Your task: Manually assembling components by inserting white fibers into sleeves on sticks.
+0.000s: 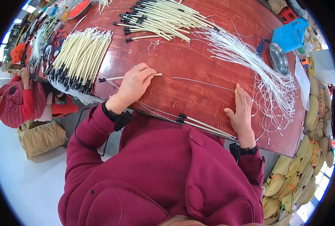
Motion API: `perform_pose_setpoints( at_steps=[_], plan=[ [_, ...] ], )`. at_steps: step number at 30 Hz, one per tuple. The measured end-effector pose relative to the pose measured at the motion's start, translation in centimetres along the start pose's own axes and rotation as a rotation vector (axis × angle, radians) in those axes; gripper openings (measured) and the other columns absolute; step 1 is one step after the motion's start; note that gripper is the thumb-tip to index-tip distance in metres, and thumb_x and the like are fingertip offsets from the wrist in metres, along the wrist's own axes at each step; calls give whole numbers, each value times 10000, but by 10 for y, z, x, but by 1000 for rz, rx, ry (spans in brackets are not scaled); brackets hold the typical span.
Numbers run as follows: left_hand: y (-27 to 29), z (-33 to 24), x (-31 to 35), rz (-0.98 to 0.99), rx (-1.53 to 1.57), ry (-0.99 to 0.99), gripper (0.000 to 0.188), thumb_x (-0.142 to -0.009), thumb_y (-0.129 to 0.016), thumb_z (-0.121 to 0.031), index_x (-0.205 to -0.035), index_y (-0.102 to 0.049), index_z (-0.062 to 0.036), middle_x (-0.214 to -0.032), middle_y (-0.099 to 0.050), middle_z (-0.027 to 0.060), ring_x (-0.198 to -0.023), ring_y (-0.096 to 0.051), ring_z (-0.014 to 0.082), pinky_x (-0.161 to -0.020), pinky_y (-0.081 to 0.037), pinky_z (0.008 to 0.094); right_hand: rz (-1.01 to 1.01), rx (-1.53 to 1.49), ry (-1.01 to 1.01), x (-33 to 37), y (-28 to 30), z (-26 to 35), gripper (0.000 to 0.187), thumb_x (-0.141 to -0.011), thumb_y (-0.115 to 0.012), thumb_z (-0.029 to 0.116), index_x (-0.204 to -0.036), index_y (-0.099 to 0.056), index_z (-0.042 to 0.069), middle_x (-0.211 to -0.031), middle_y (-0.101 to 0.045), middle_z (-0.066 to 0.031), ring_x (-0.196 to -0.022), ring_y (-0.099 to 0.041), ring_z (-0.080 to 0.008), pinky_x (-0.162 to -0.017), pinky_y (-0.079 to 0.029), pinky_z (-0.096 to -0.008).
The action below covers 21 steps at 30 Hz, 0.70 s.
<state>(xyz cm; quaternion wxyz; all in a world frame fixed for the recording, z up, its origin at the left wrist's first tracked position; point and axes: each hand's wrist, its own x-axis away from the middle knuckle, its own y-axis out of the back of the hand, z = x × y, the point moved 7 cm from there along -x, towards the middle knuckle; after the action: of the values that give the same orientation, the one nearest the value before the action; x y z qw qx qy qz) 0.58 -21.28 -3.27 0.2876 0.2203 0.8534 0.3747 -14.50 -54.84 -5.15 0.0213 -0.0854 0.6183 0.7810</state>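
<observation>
Two big heaps of cream tubes [82, 56] lie upper left and top centre, one loose white cord bundle [258, 71] right, one metal bowl [279, 57], one blue bag [291, 34] upper right.

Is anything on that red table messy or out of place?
Mostly tidy. The loose white strings fan out tangled and trail over the table's right edge, and two finished sticks lie apart at the near edge.

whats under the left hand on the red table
The left hand presses a cream tube with a black tip against the red table; both ends stick out past the hand. The middle stretch is hidden beneath the fingers.
</observation>
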Motion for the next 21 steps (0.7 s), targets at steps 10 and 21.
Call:
perform_pose_setpoints(
  at_steps=[10, 21],
  plan=[
    [-13, -15, -1, 20, 30, -30, 150, -896, -690, 11, -1042, -712, -15, -950, -668, 125, -874, -671, 348, -751, -536, 406, -2, 24, -11, -2, 0, 5, 936, -950, -560, 662, -1475, -455, -106, -1592, -427, -193, -1419, -409, -385, -1184, -340, -478],
    [-18, -19, -4, 26, 12, -40, 148, -895, -704, -7, -1041, -716, -25, -945, -665, 111, -877, -668, 334, -751, -533, 412, 22, 5, -60, -1, -2, 4, 919, -835, -779, 482, -1474, -468, -100, -1610, -396, -159, -1432, -388, -364, -1191, -322, -482]
  ],
)
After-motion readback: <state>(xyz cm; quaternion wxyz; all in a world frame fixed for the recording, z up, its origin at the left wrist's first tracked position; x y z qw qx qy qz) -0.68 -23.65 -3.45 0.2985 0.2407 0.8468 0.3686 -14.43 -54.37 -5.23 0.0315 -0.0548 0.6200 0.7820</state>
